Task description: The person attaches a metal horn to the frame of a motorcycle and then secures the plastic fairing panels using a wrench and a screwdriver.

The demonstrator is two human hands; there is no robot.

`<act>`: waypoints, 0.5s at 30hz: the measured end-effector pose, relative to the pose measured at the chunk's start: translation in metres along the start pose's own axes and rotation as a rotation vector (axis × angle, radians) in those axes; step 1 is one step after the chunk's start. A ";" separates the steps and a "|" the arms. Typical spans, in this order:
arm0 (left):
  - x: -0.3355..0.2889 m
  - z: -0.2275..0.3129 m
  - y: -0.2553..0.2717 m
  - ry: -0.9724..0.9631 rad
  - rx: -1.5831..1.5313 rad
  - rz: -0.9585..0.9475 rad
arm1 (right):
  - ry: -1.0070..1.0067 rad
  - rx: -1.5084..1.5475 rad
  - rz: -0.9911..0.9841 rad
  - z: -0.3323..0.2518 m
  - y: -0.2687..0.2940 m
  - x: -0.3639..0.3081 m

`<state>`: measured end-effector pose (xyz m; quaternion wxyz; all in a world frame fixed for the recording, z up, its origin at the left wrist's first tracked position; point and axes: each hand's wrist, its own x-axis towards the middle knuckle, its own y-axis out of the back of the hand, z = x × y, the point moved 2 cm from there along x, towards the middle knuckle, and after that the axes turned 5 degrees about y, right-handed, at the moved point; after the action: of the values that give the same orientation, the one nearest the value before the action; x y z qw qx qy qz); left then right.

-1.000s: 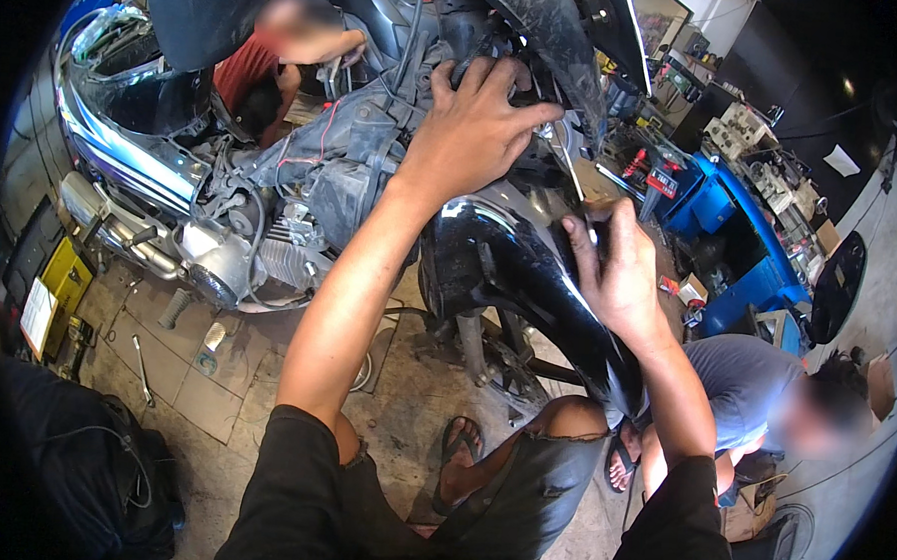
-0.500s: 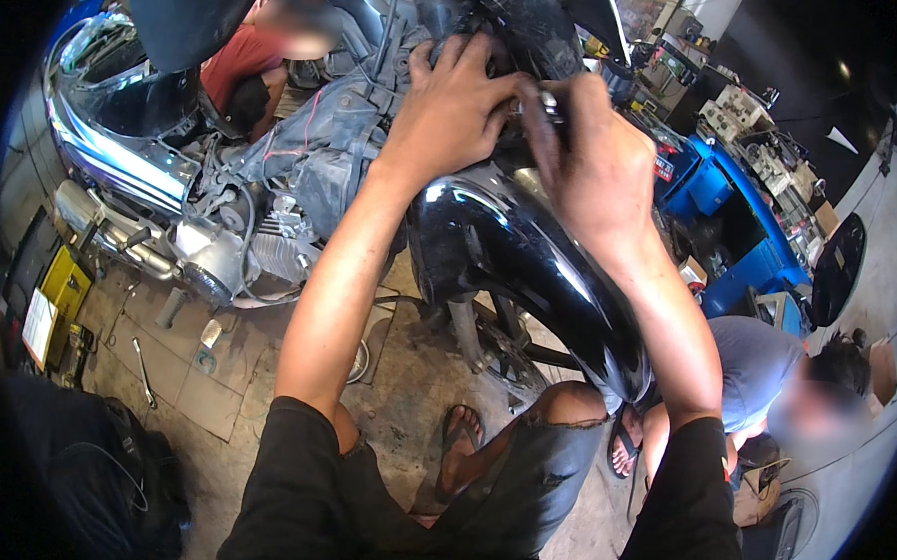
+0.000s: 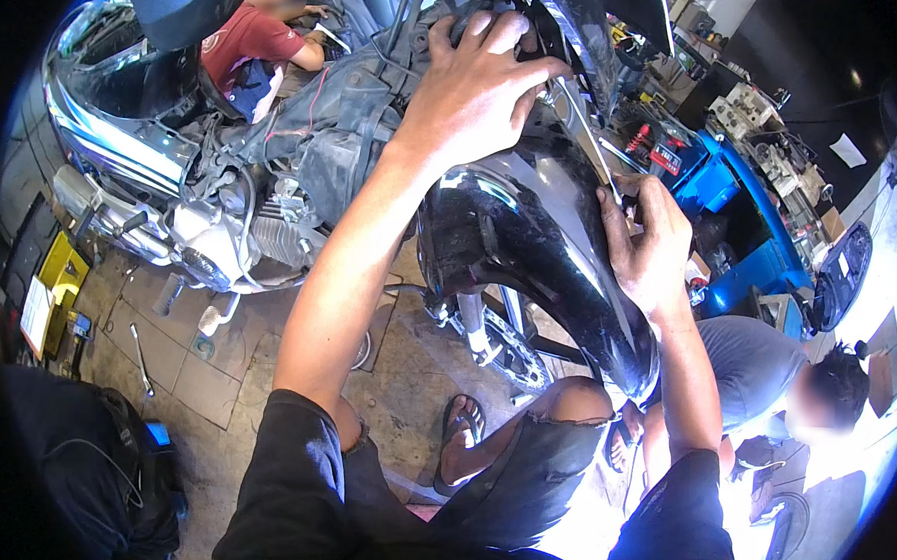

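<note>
My left hand (image 3: pixel 474 96) reaches over the front of a motorcycle (image 3: pixel 339 160), its fingers spread and bent down onto the dark front parts. Their tips are partly hidden. Its outstretched finger reaches to the upper end of a slim silver hand tool (image 3: pixel 587 132), whose exact kind I cannot make out. The lower end of that tool is in my right hand (image 3: pixel 648 234), closed on it between thumb and fingers. This hand is beside the glossy black front fender (image 3: pixel 541 214), which curves down between my forearms.
A person in a red shirt (image 3: pixel 256 46) works beyond the motorcycle. Another in a grey shirt (image 3: pixel 745 368) crouches at the right. A blue cabinet (image 3: pixel 762 214) with parts on top stands at the right. A ratchet-like tool (image 3: pixel 142 360) lies on the floor, near a yellow toolbox (image 3: pixel 63 273).
My right hand has drawn back right and downward from beside my left hand, and the silver tool now shows clearly. My left hand stays on the motorcycle's front. The red-shirted person has shifted.
</note>
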<state>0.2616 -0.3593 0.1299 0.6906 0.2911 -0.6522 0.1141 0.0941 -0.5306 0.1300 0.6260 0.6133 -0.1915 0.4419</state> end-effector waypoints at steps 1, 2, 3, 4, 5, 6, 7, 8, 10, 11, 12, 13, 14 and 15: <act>0.001 0.002 -0.001 -0.005 0.016 0.010 | -0.046 0.023 -0.019 -0.001 -0.001 -0.001; 0.002 0.003 -0.002 -0.003 0.006 0.008 | -0.052 0.049 -0.041 -0.004 0.001 0.000; 0.002 0.004 -0.003 0.003 -0.010 0.001 | -0.059 0.075 -0.064 -0.010 0.004 0.001; 0.002 0.004 -0.002 0.006 -0.021 -0.008 | -0.065 0.106 -0.082 -0.017 0.006 0.003; 0.002 0.004 -0.001 0.011 -0.032 -0.016 | -0.050 0.106 -0.082 -0.025 0.005 0.005; 0.001 0.003 -0.001 0.019 -0.044 -0.013 | -0.036 0.104 -0.057 -0.033 0.004 0.010; 0.000 0.002 0.002 0.025 -0.034 -0.017 | -0.021 0.105 -0.032 -0.042 0.003 0.017; 0.000 0.001 0.003 0.027 -0.031 -0.020 | 0.039 0.081 0.034 -0.046 0.003 0.025; 0.000 0.001 0.005 0.008 -0.032 0.038 | 0.124 0.080 0.107 -0.056 0.002 0.050; 0.002 0.002 0.003 0.007 -0.033 0.048 | 0.163 0.072 0.143 -0.057 0.004 0.061; 0.002 0.002 0.002 0.007 -0.033 0.057 | 0.183 0.040 0.188 -0.055 0.006 0.073; 0.003 0.001 0.001 0.009 -0.025 0.070 | 0.209 0.012 0.235 -0.053 0.005 0.085; 0.005 0.000 0.000 0.010 -0.030 0.083 | 0.236 -0.016 0.283 -0.052 0.006 0.091; 0.005 0.001 -0.001 0.008 -0.031 0.075 | 0.272 -0.052 0.327 -0.050 0.006 0.089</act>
<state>0.2619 -0.3615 0.1342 0.6928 0.2554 -0.6616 0.1308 0.1214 -0.4560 0.1945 0.5819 0.4924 -0.2137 0.6110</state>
